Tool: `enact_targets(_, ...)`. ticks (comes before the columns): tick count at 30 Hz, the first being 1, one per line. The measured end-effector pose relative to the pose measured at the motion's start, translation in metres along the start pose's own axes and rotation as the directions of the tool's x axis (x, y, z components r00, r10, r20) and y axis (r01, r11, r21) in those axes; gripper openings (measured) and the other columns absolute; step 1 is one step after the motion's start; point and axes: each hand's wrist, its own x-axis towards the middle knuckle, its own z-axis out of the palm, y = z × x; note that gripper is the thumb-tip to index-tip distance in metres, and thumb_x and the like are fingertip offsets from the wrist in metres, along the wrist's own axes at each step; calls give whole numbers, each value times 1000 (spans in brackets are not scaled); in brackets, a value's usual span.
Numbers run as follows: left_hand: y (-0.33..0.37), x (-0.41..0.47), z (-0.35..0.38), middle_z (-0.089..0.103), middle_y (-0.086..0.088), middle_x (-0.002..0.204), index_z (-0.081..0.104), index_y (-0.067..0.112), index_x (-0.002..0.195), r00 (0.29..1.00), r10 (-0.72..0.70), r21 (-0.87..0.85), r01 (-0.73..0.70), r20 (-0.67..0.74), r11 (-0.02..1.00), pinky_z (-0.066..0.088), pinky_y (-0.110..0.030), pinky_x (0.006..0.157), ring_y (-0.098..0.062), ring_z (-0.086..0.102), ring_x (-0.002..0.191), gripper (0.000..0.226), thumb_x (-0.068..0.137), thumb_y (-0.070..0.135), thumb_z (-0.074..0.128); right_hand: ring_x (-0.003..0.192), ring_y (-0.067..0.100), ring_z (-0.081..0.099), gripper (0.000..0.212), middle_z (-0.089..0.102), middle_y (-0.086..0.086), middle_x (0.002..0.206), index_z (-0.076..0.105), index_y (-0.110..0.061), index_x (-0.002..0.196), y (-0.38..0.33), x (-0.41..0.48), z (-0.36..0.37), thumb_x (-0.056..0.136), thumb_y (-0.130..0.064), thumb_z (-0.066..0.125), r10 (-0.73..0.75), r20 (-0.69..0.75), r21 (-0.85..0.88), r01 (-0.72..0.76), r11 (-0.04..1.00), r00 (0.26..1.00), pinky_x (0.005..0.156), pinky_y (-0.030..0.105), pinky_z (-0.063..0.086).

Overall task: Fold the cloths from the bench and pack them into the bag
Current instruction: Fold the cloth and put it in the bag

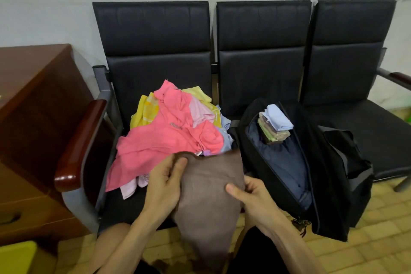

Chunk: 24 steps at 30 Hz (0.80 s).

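A: Hands?
B: Both on the brown cloth (pixel 211 198). Left hand (pixel 164 182) pinches its upper left edge, thumb against fingers. Right hand (pixel 251 198) grips the right edge, thumb on top, fingers tucked under.
A: Cloth location?
B: Held up over the front edge of the bench (pixel 262 29), at the left seat. Lower end hangs toward the person's lap.
A: Behind it?
B: Loose pile of cloths (pixel 164 138) on the left seat, pink on top, yellow and pale ones under. One pink corner droops over the front edge.
A: Bag?
B: Black bag (pixel 329 173) on the middle seat, unzipped, near end overhanging the front edge. Folded stack (pixel 274 127) inside at its far end, light blue on top.
A: Else?
B: Wooden cabinet (pixel 33 107) left of the bench.
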Motion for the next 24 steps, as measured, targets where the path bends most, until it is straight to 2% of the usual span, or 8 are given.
enact_targets(3, -4, 1, 5, 63, 15, 68, 64, 23, 78, 990, 17, 17, -15, -140, 1000, 39, -13, 57, 3, 53, 62, 29, 101, 11, 52, 86, 21, 74, 16, 77, 10, 96, 72, -11, 98, -8, 3, 8, 83, -12, 68, -23, -14, 118, 25, 993, 1000, 69, 26, 58)
enact_targets(6, -11, 3, 6, 63, 13, 67, 67, 20, 81, 990, -99, -74, 92, -100, 993, 42, -16, 56, 2, 53, 61, 27, 102, 13, 51, 73, 11, 74, 17, 77, -3, 78, 66, -16, 93, 1, -3, 10, 84, -2, 71, 146, 30, 83, -148, 986, 989, 65, 24, 58)
enact_targets(10, -7, 11, -5, 60, 14, 59, 65, 17, 75, 962, -265, -193, 249, -61, 949, 42, -24, 58, 1, 53, 56, 30, 101, 23, 51, 109, 29, 68, 35, 72, 15, 115, 72, -4, 113, 17, -7, 11, 79, -7, 79, 232, 210, -17, -234, 972, 950, 98, 46, 52)
enact_targets(13, -7, 7, -10, 78, -3, 94, 76, 10, 96, 784, -566, -586, 590, 254, 555, 54, -32, 81, -12, 74, 83, 42, 98, 44, 51, 100, 27, 71, 27, 73, 17, 111, 76, -7, 105, 14, -4, 10, 78, -7, 73, 169, 160, 99, -186, 977, 972, 85, 37, 57)
enact_targets(15, -14, -3, -13, 67, -16, 128, 70, 6, 122, 689, -574, -680, 675, 442, 287, 48, -47, 104, -29, 66, 115, 66, 91, 60, 48, 100, 27, 71, 32, 72, 18, 111, 72, -7, 111, 5, -2, 12, 79, -6, 68, 128, 145, 161, -151, 975, 981, 81, 33, 58)
enact_targets(18, -31, -18, -16, 56, -22, 140, 62, 2, 131, 587, -560, -636, 760, 585, 133, 42, -51, 110, -37, 55, 129, 86, 89, 73, 39, 101, 27, 71, 33, 72, 18, 112, 70, -7, 113, -3, 3, 14, 80, -11, 68, 113, 117, 172, -132, 976, 987, 80, 32, 58)
enact_targets(20, -34, -26, -13, 56, -22, 140, 60, 3, 135, 555, -541, -556, 811, 632, 182, 41, -50, 110, -36, 53, 132, 77, 94, 65, 39, 101, 28, 71, 33, 72, 18, 112, 69, -5, 114, -5, 3, 15, 82, -13, 68, 146, 75, 161, -156, 975, 986, 81, 33, 58)
enact_targets(24, -52, -32, -11, 68, -23, 121, 62, -4, 127, 593, -601, -334, 803, 536, 494, 57, -39, 89, -33, 67, 112, 54, 78, 12, 80, 102, 29, 71, 24, 73, 17, 109, 71, -5, 113, 2, 6, 10, 90, -13, 65, 272, -6, 180, -267, 947, 962, 86, 37, 58)
